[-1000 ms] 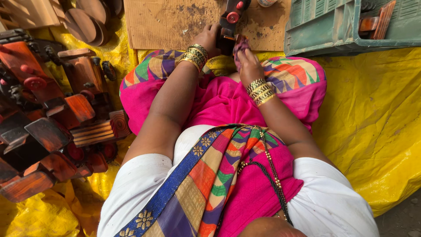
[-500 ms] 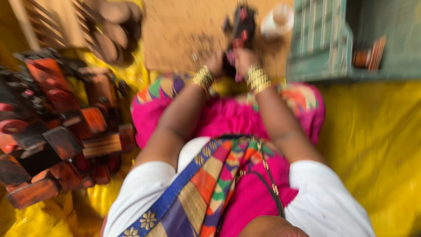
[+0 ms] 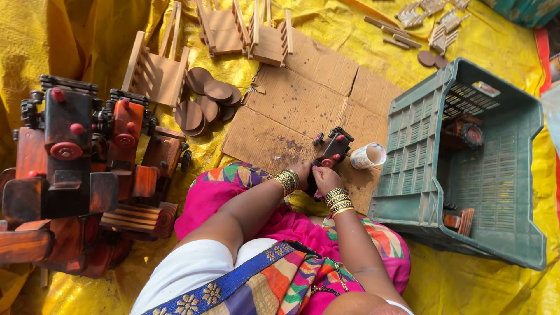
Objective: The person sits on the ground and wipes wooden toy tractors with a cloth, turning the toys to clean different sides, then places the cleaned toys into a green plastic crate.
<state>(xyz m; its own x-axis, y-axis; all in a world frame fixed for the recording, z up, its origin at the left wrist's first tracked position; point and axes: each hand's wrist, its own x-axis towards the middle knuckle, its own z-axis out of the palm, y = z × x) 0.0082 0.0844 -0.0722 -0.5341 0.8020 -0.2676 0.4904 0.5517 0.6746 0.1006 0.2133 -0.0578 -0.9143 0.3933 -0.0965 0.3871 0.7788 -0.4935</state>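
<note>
A small dark wooden toy vehicle (image 3: 331,149) with red knobs rests on a sheet of brown cardboard (image 3: 303,99). My left hand (image 3: 302,173) and my right hand (image 3: 324,178) both grip its near end, fingers closed on it. Gold bangles sit on both wrists. A small white cup (image 3: 368,156) stands on the cardboard just right of the toy.
A green plastic crate (image 3: 408,175) holding a red toy and wood pieces stands at the right. Several finished dark red wooden toy vehicles (image 3: 70,157) are piled at the left. Unpainted wooden frames (image 3: 157,67) and round discs (image 3: 204,99) lie on the yellow tarp beyond.
The camera view has lifted and widened, so more of the floor shows. My hands stay on the toy vehicle on the cardboard.
</note>
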